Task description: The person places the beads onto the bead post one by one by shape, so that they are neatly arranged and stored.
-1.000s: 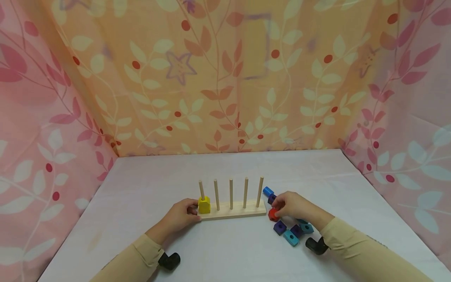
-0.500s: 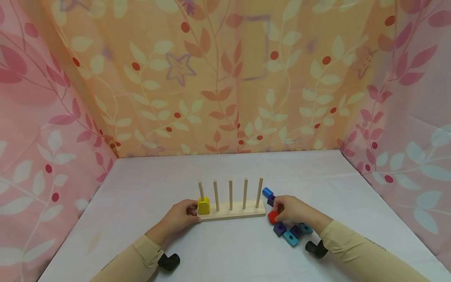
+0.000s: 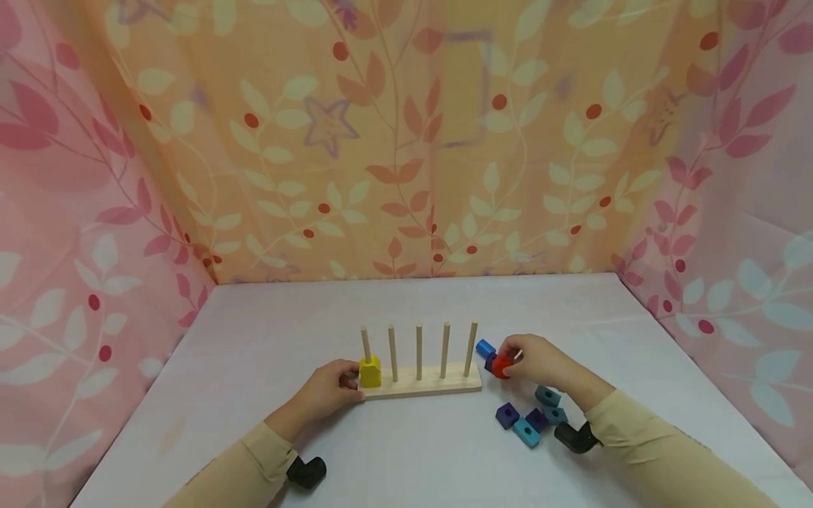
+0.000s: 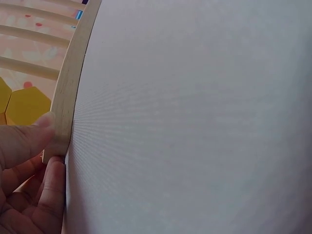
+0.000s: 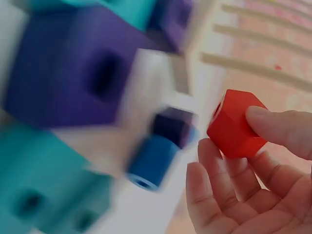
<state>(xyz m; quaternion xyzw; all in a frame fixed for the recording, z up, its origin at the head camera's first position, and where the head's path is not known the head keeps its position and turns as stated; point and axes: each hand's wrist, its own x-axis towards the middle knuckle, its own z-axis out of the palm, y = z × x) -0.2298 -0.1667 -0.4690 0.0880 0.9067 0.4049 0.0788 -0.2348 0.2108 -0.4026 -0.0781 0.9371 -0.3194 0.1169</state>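
Observation:
My left hand [image 3: 325,388] grips the left end of a wooden peg stand [image 3: 432,384], thumb on its edge and the fingers curled at its end in the left wrist view. Yellow blocks [image 4: 29,105] sit on the leftmost peg; the other pegs are bare. At the right, my right hand [image 3: 540,361] pinches a red hexagonal bead [image 5: 233,124] between thumb and fingers, its hole facing sideways. In the head view the bead overlaps a dark purple bead lying beside a blue cylinder bead [image 3: 485,348], just right of the stand.
On the white table [image 3: 279,317], several purple and teal beads lie in front of the right hand, among them a purple bead [image 3: 507,415] and a light teal one [image 3: 526,432]. Black wrist cameras hang at both cuffs. Patterned curtains [image 3: 406,176] enclose the back and sides.
My right hand has picked up the red bead from the pile and moved it up and away from the nearer beads, uncovering teal ones. The left hand and stand have stayed put.

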